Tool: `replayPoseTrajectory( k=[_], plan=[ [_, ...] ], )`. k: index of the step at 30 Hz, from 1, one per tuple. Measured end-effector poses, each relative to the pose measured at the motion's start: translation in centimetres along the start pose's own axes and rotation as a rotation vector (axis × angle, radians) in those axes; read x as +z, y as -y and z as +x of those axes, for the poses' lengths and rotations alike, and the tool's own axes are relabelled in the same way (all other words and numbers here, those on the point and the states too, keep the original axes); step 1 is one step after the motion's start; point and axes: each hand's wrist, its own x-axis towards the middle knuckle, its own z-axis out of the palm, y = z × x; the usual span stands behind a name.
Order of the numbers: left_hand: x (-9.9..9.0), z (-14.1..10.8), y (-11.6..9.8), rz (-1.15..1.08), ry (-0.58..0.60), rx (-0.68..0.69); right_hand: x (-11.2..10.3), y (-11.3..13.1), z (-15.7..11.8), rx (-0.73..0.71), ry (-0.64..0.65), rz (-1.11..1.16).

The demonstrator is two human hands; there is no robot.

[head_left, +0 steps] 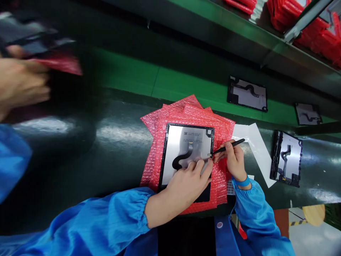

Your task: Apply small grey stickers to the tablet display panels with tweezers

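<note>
A flat screen panel [174, 142] with a silver back, black frame and curved black ribbon cable lies on a fanned stack of red bubble-wrap bags [222, 131]. My left hand [189, 179] rests over the panel's lower right part, fingers bent and pressed near its right edge; whether anything small is under the fingertips is hidden. Closed around black tweezers [234, 143], my right hand [233, 160] is just right of the panel. The tweezers' tip meets the panel's right edge beside a small light tab.
At the left, a co-worker's hand [23, 80] holds blurred panels and red wrap. More panels lie on the green ledge [247, 93] and at the right [289, 158]. White strips [259, 153] are beside the stack. A shelf [239, 28] with red packages overhangs the back.
</note>
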Motion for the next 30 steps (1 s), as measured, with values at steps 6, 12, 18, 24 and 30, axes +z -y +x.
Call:
replayPoseTrajectory(
  k=[6, 12, 18, 24, 30],
  plan=[
    [-0.1, 0.1, 0.1, 0.004, 0.039, 0.012, 0.0, -0.3, -0.1, 0.013, -0.001, 0.009],
    [-0.3, 0.2, 0.0, -0.013, 0.070, 0.003, 0.0, -0.3, -0.1, 0.002, 0.002, 0.033],
    [-0.3, 0.2, 0.1, -0.025, 0.088, -0.005, 0.1, -0.3, -0.1, 0.008, -0.001, 0.019],
    [-0.5, 0.4, 0.4, -0.045, 0.097, -0.005, 0.2, -0.1, 0.1, -0.041, -0.068, 0.041],
    [-0.7, 0.2, 1.0, -0.066, 0.080, 0.005, -4.3, 0.9, -2.2, -0.161, -0.273, -0.010]
  ],
)
